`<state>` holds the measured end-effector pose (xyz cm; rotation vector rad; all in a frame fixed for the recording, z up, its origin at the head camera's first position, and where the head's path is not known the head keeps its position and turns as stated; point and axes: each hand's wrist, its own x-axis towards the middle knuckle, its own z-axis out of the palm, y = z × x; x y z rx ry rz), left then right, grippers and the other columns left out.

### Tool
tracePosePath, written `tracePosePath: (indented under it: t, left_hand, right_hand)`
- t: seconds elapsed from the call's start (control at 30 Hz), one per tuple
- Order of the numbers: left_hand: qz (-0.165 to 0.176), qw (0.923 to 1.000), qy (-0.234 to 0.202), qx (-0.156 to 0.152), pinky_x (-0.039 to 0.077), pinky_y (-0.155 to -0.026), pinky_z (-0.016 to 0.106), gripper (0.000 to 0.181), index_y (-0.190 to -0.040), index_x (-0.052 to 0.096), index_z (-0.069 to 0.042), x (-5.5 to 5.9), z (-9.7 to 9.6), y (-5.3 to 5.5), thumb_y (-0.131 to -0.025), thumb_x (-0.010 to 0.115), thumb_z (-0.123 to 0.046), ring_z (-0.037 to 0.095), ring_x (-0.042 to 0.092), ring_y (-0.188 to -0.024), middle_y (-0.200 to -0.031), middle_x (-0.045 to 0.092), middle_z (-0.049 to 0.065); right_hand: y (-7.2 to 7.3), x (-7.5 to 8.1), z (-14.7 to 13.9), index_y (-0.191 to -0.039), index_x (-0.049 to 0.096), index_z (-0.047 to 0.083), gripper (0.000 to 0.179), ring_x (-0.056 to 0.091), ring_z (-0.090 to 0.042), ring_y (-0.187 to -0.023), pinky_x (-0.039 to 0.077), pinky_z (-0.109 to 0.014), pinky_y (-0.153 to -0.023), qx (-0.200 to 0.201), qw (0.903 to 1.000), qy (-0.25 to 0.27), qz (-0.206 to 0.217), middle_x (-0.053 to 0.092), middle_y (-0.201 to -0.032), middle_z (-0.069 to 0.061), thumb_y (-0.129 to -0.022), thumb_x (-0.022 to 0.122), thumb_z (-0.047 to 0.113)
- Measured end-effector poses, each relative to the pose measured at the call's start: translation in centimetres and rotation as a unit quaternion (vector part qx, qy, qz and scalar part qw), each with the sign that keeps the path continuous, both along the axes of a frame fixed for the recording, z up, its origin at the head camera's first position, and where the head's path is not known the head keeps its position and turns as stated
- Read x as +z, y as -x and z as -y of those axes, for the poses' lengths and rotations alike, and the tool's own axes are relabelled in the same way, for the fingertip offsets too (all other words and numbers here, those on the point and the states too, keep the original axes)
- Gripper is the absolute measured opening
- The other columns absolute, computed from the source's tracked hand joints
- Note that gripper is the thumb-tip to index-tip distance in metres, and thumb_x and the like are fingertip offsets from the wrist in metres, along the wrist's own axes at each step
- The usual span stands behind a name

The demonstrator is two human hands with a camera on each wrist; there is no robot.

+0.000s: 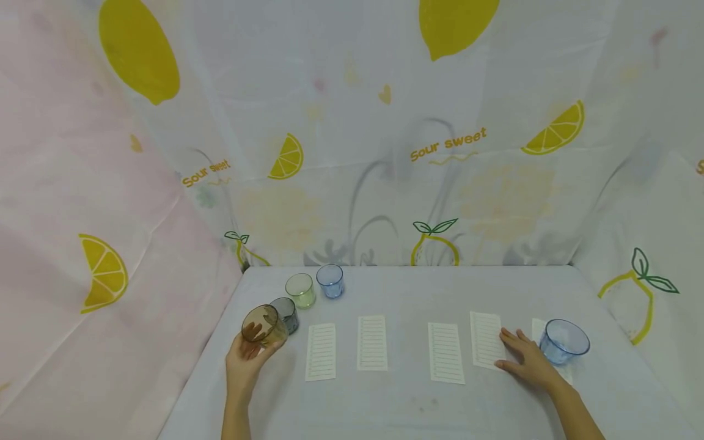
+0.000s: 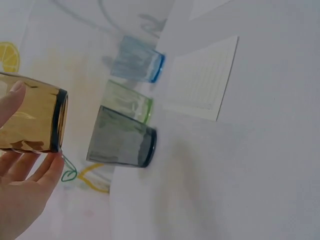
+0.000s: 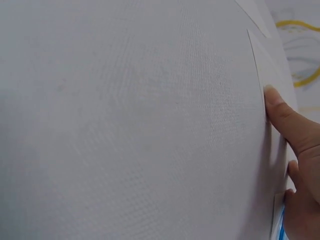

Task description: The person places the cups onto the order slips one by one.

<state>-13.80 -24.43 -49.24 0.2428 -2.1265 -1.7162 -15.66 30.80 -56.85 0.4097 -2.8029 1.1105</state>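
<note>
My left hand (image 1: 245, 362) holds an amber glass cup (image 1: 271, 333) raised at the table's left side, fingers and thumb around its lower part. In the left wrist view, the amber cup (image 2: 37, 115) hangs apart from a grey glass cup (image 2: 122, 140). My right hand (image 1: 529, 362) has its fingers spread at the right edge of a lined paper card (image 1: 485, 342). In the right wrist view, the thumb lies on the edge of that card (image 3: 262, 65). Just right of this hand, a larger blue glass cup (image 1: 563, 345) stands on another card (image 1: 538, 329), which it partly hides.
Behind the amber cup stand a green glass cup (image 1: 300, 292) and a small blue glass cup (image 1: 331, 284). More lined cards (image 1: 321, 351), (image 1: 372, 343) and a further card (image 1: 446, 353) lie across the white table (image 1: 385, 403). Lemon-printed cloth (image 1: 352, 201) hangs behind and at the sides.
</note>
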Motion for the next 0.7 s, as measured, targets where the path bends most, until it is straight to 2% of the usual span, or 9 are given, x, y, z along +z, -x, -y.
tracePosePath:
  t: [0.03,0.13,0.2,0.23,0.27,0.33,0.5,0.57,0.7]
  left_hand:
    - [-0.027,0.9995,-0.008,-0.015,0.041,-0.094,0.01,0.07,-0.133,0.042,0.006,-0.5,0.1,0.1,-0.073,0.078,0.0,0.003,0.057,-0.103,-0.129,0.053,0.025]
    - [-0.032,0.999,0.003,-0.031,0.042,-0.099,0.02,0.07,-0.133,0.043,0.005,-0.5,-0.6,0.0,-0.073,0.078,-0.002,0.007,0.057,-0.105,-0.128,0.054,0.023]
    - [-0.019,0.999,0.01,-0.039,0.042,-0.1,0.022,0.069,-0.133,0.043,0.004,-0.5,-1.0,-0.1,-0.073,0.078,-0.003,0.011,0.057,-0.108,-0.128,0.054,0.022]
    - [-0.013,0.999,0.014,-0.041,0.042,-0.099,0.019,0.07,-0.133,0.043,0.004,-0.5,-1.2,-0.1,-0.073,0.078,-0.002,0.013,0.057,-0.109,-0.128,0.054,0.022]
    - [0.014,0.9989,0.028,-0.036,0.041,-0.099,0.019,0.071,-0.133,0.043,0.004,0.0,-1.7,-0.2,-0.073,0.079,-0.004,0.015,0.056,-0.11,-0.129,0.054,0.023]
    - [0.03,0.9984,0.028,-0.039,0.04,-0.096,0.013,0.07,-0.133,0.044,0.004,0.5,-2.3,-0.2,-0.073,0.079,-0.002,0.02,0.056,-0.114,-0.128,0.054,0.024]
    - [0.026,0.9981,0.011,-0.055,0.041,-0.091,0.009,0.069,-0.131,0.047,0.004,1.0,-3.4,0.1,-0.071,0.08,0.0,0.013,0.058,-0.11,-0.121,0.059,0.024]
    - [0.016,0.9978,0.008,-0.064,0.041,-0.09,0.008,0.068,-0.13,0.049,0.003,0.7,-3.7,0.3,-0.07,0.081,-0.001,0.007,0.058,-0.106,-0.12,0.06,0.023]
    - [0.019,0.996,0.015,-0.086,0.042,-0.095,0.015,0.069,-0.131,0.049,0.001,0.6,-4.6,0.7,-0.07,0.081,-0.003,0.01,0.058,-0.109,-0.122,0.06,0.02]
  right_hand:
    - [0.0,0.0,0.0,-0.118,0.051,-0.019,0.065,0.026,-0.068,-0.116,0.02,-0.081,-0.085,-0.001,1.0,0.0,0.0,0.042,-0.127,-0.038,-0.069,0.078,0.013]
    - [0.0,0.0,0.0,-0.118,0.051,-0.019,0.065,0.028,-0.067,-0.115,0.022,-0.08,-0.085,0.0,1.0,-0.004,-0.003,0.043,-0.126,-0.038,-0.069,0.079,0.013]
    - [0.1,0.0,0.0,-0.117,0.052,-0.019,0.064,0.029,-0.067,-0.114,0.023,-0.08,-0.085,0.001,0.9999,-0.01,-0.005,0.044,-0.126,-0.037,-0.069,0.079,0.013]
    - [0.0,0.0,0.0,-0.117,0.052,-0.019,0.064,0.029,-0.067,-0.115,0.023,-0.079,-0.085,0.001,0.9999,-0.01,-0.004,0.044,-0.126,-0.037,-0.068,0.079,0.013]
    - [0.1,0.0,0.0,-0.117,0.052,-0.019,0.064,0.029,-0.067,-0.115,0.024,-0.079,-0.085,0.002,0.9999,-0.012,-0.004,0.044,-0.126,-0.037,-0.069,0.079,0.013]
    - [0.1,0.1,0.0,-0.118,0.051,-0.019,0.064,0.029,-0.067,-0.115,0.024,-0.079,-0.086,0.003,0.9999,-0.015,-0.001,0.045,-0.127,-0.037,-0.069,0.079,0.012]
    - [0.1,0.2,0.0,-0.118,0.052,-0.019,0.064,0.03,-0.067,-0.115,0.025,-0.078,-0.086,0.003,0.9999,-0.015,-0.004,0.045,-0.127,-0.036,-0.068,0.079,0.011]
    - [0.1,0.2,0.0,-0.117,0.052,-0.018,0.063,0.031,-0.067,-0.114,0.026,-0.078,-0.086,0.004,0.9998,-0.016,-0.012,0.045,-0.126,-0.036,-0.068,0.079,0.011]
    - [0.0,0.1,0.0,-0.117,0.052,-0.018,0.063,0.031,-0.067,-0.113,0.026,-0.078,-0.085,0.004,0.9998,-0.014,-0.016,0.045,-0.125,-0.036,-0.067,0.079,0.011]
